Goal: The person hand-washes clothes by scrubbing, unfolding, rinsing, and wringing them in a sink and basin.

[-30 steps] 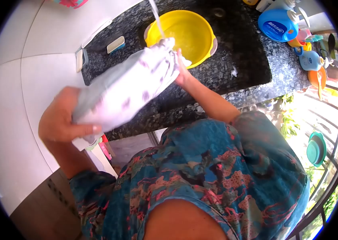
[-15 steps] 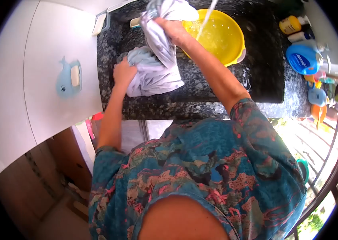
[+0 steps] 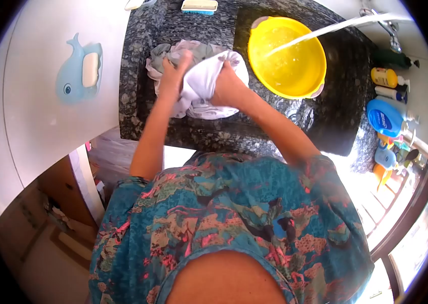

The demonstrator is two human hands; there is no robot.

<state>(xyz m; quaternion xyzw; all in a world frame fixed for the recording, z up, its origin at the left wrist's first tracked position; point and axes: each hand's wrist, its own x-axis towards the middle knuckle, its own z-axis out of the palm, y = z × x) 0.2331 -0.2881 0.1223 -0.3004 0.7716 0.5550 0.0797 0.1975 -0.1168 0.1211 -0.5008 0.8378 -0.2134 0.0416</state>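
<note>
A whitish-grey wet cloth [image 3: 201, 83] lies bunched on the dark speckled stone washboard of the sink. My right hand [image 3: 228, 90] grips a lifted, smooth fold of it, with some fingers hidden behind the fabric. At the cloth's left side is my left hand [image 3: 174, 77], smeared by motion. Its thumb and a finger show apart, but I cannot make out whether it grips the fabric. Just right of the cloth, a yellow basin [image 3: 287, 91] sits in the sink, and a stream of water [image 3: 320, 33] runs into it.
A scrubbing brush [image 3: 199, 6] with blue bristles lies at the back. On the left wall, a blue whale soap holder [image 3: 69, 83] carries a pale soap bar [image 3: 90, 70]. The tap [image 3: 390, 33] is at back right, above several bottles, including a blue detergent bottle [image 3: 383, 115].
My right hand has brought the raised cloth down onto the heap. My left hand has shifted up and right. The view has moved, so the tap now shows.
</note>
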